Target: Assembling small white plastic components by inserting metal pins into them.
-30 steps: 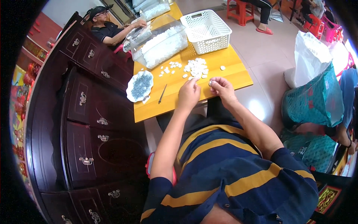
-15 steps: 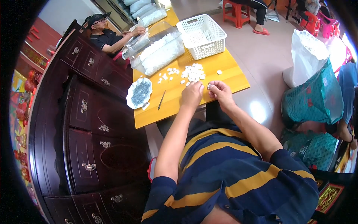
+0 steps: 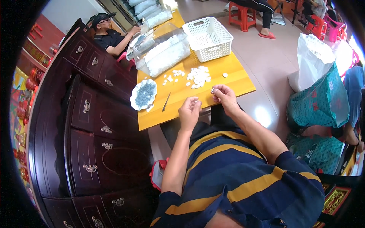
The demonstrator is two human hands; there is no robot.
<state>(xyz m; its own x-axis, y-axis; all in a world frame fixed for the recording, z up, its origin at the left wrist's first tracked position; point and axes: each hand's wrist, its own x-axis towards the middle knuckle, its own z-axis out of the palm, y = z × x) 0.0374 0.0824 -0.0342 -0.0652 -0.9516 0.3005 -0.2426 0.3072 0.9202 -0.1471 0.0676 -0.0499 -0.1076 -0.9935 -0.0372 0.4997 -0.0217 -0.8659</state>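
Cabinet (image 3: pixel 118 125): dark wood with metal pulls, well left of the white basket (image 3: pixel 215 52).
Table (image 3: pixel 156 118): yellow, under the basket and running out past it on the near side.
Teal bag (image 3: pixel 317 100): on the floor, right of the basket and nearer the wearer.
Clear bin (image 3: pixel 141 62): just left of the basket, heaped with white pieces.
Dish (image 3: pixel 134 99): scalloped, white, holding grey-blue bits, left of the basket and nearer.
Left hand (image 3: pixel 189 112): nearer than the basket, at the table edge, fingers bunched; cannot tell whether the pale spot at the fingertips is a piece.
Right hand (image 3: pixel 227 99): nearer than the basket, thumb and fingers pinching a small white piece (image 3: pixel 213 91).
Disc pile (image 3: pixel 199 75): white, between basket and hands.
Pointed tool (image 3: pixel 166 102): thin, dark, left of the basket and nearer.
Lone disc (image 3: pixel 225 75): white, just nearer than the basket.
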